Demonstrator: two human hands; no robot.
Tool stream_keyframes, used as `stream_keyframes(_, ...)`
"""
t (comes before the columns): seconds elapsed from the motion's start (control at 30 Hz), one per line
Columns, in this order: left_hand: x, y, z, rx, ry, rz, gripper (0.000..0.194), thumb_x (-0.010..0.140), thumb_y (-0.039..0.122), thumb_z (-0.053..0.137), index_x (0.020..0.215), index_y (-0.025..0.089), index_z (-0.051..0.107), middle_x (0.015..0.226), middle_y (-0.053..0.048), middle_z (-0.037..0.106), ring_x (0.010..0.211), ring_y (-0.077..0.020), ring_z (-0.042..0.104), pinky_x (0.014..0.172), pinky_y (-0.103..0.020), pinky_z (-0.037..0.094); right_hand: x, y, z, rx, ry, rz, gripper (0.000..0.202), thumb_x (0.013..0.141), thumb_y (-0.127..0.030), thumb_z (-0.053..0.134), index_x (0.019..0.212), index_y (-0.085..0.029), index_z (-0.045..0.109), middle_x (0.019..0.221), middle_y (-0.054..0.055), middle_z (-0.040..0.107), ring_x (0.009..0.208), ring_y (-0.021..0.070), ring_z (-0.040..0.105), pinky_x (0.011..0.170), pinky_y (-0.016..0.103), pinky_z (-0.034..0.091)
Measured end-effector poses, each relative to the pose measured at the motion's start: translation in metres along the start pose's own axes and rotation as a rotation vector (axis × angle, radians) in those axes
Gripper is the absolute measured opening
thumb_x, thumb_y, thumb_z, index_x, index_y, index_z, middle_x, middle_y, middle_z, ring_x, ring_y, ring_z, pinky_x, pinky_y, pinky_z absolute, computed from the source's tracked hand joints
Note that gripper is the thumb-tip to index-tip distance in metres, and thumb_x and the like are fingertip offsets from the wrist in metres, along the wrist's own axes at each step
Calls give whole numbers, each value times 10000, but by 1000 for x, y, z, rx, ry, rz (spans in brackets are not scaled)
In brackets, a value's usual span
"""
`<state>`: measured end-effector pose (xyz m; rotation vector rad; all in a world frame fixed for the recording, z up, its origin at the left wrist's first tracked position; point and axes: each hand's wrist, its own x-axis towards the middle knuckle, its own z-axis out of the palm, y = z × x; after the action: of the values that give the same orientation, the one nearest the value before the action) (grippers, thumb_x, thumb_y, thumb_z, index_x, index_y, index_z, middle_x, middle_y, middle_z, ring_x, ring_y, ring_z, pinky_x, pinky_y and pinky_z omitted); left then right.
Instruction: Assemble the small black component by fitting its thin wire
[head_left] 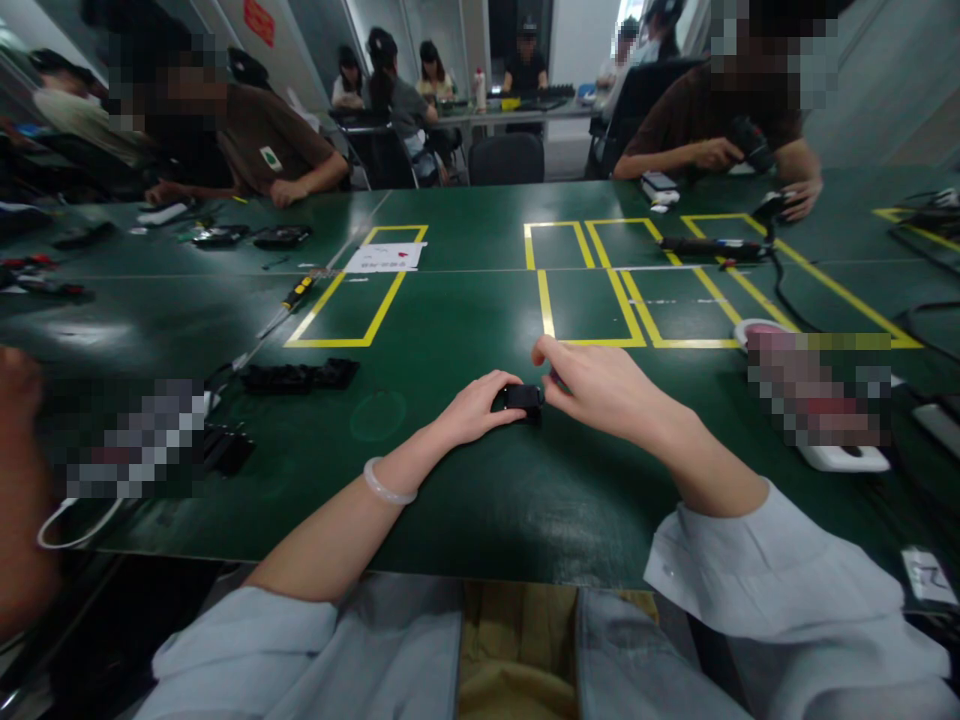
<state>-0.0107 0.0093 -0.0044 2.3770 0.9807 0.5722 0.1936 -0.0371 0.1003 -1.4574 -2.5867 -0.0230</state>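
Note:
A small black block-like part stands on the green table in front of me. My left hand grips it from the left, with thumb and fingers on either side. Just right of the part is my right hand, its index finger bent and its thumb close to the part's right side. Whether the right fingertips pinch something small there is hidden. A pale bracelet circles my left wrist.
Black parts lie left of my hands, near a yellow-black screwdriver. A phone with a white cable is farther left; another device lies right. Yellow tape rectangles mark the table. Co-workers sit opposite.

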Motion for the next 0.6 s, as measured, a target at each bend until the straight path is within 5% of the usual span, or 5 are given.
stream_keyframes(0.13, 0, -1, 0, 6, -8, -3, 391, 838, 424, 615, 1152, 204, 538, 1108, -66, 596, 1021, -239, 576, 890, -362, 453, 2, 1, 2, -40, -27, 17, 238, 943, -359, 368, 1031, -199, 520, 796, 42, 688, 705, 193, 629, 540, 267, 241)
stream_keyframes(0.43, 0, -2, 2, -9, 0, 1, 379, 838, 417, 614, 1146, 213, 533, 1119, -54, 594, 1041, -235, 574, 909, -357, 447, -1, 3, 3, 26, 2, -33, 238, 873, -236, 430, 1103, -195, 476, 823, 21, 678, 696, 175, 620, 526, 263, 241)
stream_keyframes(0.6, 0, -1, 2, 12, -3, -15, 393, 835, 435, 615, 1149, 213, 536, 1094, -60, 597, 1018, -241, 578, 895, -367, 452, 2, 2, 4, -14, 5, 13, 233, 933, -371, 394, 1047, -199, 504, 783, 31, 680, 690, 191, 622, 525, 266, 232)
